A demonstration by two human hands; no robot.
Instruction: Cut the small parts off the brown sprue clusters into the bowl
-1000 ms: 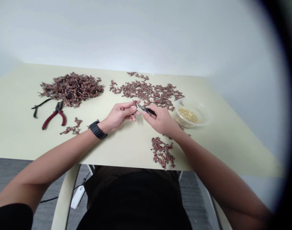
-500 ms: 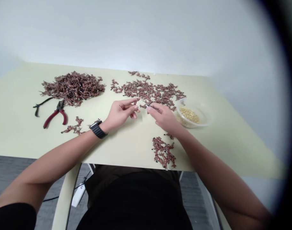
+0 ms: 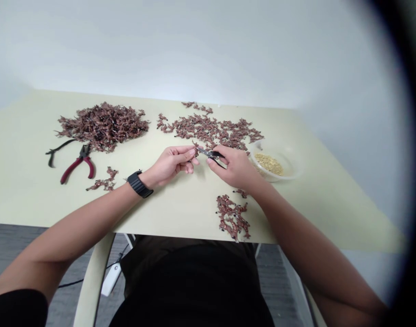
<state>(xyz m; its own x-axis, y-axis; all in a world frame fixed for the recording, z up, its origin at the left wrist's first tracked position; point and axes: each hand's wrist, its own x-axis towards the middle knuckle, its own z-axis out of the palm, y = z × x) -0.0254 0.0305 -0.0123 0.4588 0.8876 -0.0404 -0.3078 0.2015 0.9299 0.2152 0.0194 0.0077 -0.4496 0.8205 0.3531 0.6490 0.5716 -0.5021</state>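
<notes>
My left hand (image 3: 172, 163) pinches a small reddish-brown piece (image 3: 195, 150) between thumb and fingertips. My right hand (image 3: 237, 168) holds small black-handled pliers (image 3: 211, 154), whose metal tip meets that piece. A large heap of similar pieces (image 3: 102, 127) lies at the far left, and a looser spread (image 3: 208, 129) lies straight ahead, just beyond my hands. Smaller clusters lie at the front right (image 3: 232, 218) and left of my wrist (image 3: 103, 180). What the pieces are is too small to tell.
A clear plastic bowl (image 3: 293, 159) holding pale golden bits (image 3: 269, 163) stands right of my right hand. Red-handled pliers (image 3: 77, 164) and black-handled cutters (image 3: 59, 150) lie at the left on the pale yellow-green table (image 3: 180, 209). A wall rises behind.
My right hand has moved left, bringing the pliers' tip to the piece in my left fingers. My left fingers have closed from a looser pose.
</notes>
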